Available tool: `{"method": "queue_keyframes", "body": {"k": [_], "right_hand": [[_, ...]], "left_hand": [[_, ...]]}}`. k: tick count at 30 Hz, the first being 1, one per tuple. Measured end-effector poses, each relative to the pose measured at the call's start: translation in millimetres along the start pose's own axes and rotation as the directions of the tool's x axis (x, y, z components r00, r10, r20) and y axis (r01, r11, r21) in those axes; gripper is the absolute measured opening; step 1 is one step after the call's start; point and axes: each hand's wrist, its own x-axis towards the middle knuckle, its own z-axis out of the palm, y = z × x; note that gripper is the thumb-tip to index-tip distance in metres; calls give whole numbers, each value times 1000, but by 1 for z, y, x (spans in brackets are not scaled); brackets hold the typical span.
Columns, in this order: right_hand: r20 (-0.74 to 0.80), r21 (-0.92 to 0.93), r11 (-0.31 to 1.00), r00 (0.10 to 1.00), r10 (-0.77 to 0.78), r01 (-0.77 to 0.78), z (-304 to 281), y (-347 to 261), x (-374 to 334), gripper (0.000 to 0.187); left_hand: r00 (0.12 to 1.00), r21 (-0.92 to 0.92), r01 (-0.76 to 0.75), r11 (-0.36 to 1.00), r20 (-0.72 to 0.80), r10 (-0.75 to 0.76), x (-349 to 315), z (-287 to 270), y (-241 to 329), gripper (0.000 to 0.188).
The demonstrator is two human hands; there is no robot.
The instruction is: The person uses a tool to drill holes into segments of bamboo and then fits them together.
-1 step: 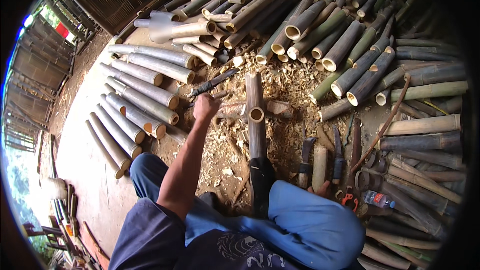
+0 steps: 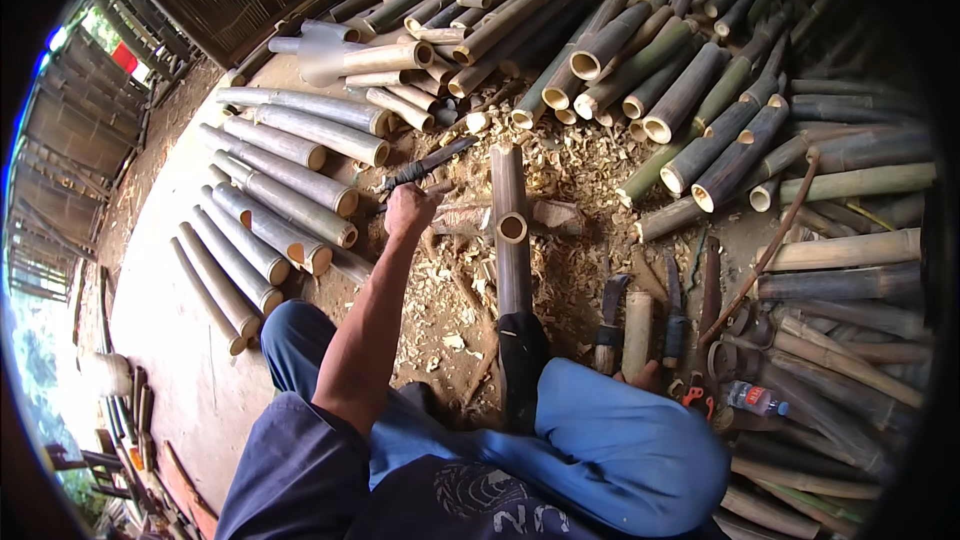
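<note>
The largest mass is the heap of bamboo tubes (image 2: 845,190) at the far and right side of the ground, cut to length, a few with notches in their walls. At left lies a smaller row of tubes (image 2: 300,145), also cut through; one of them carries two scooped openings. The bamboo tube (image 2: 514,280) being worked is in the middle, between the person's knees, running away from them over a rough crosswise log (image 2: 560,217). It seems partly worked: sawn to length, with one round opening (image 2: 513,229) made in its upper side. Whether any cutting is left on it cannot be told.

This tube is slim and straight, brownish grey with darker streaks; its far end is paler and the opening has a light rim around a dark hollow. Something black covers its near part.

The left hand (image 2: 408,208) is curled just beside a black-handled knife (image 2: 430,163); I cannot tell whether its fingers grip anything. The right hand (image 2: 646,376), mostly hidden by the knee, is at the near end of a short pale cylinder (image 2: 638,333); its fingers' grip is unclear. Smallest are the pale shavings (image 2: 588,162) strewn around.
</note>
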Motion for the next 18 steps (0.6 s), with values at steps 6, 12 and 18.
{"method": "queue_keyframes", "body": {"k": [6, 12, 18], "right_hand": [[246, 299, 953, 969, -31, -46, -59, -24, 14, 64], [209, 776, 630, 956, -207, -33, -109, 22, 41, 50], [227, 836, 532, 967, -115, -133, -179, -38, 34, 35]], "left_hand": [[932, 239, 133, 962, 301, -203, -79, 68, 6, 50], [920, 136, 289, 948, 235, -314, -100, 123, -10, 39], [952, -168, 190, 967, 274, -140, -37, 54, -48, 42]]}}
